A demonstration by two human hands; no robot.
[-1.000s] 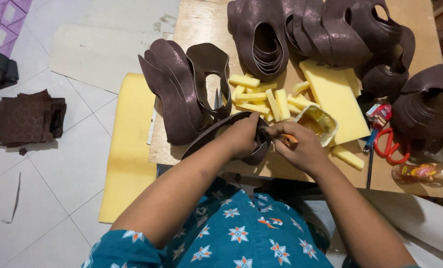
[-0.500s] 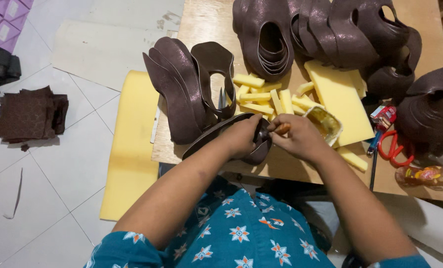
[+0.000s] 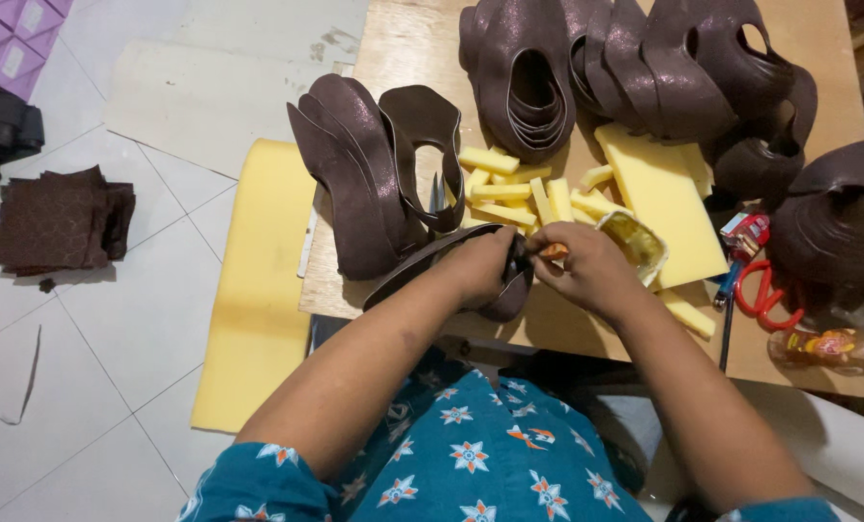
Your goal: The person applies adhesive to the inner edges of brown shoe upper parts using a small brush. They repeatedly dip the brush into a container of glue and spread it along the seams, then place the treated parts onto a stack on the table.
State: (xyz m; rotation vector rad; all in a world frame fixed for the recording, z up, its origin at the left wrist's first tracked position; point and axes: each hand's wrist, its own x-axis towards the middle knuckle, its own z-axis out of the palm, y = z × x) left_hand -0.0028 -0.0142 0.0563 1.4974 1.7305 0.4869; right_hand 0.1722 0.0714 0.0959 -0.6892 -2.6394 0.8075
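At mid-frame we are gripping one dark brown upper [image 3: 422, 263] — left hand [image 3: 478, 267] clamped around it, right hand [image 3: 586, 266] pinching an orange-tipped tool [image 3: 552, 251]; one yellow foam slab [image 3: 666, 201] is lying upper right.

Two hands [image 3: 533, 266], one red scissors [image 3: 765, 295], one bottle [image 3: 828, 348], one foam sheet [image 3: 253, 290].

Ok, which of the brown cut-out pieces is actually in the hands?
The single dark brown piece at the board's near edge, gripped by left hand and right hand; the other stacks lie untouched farther back.
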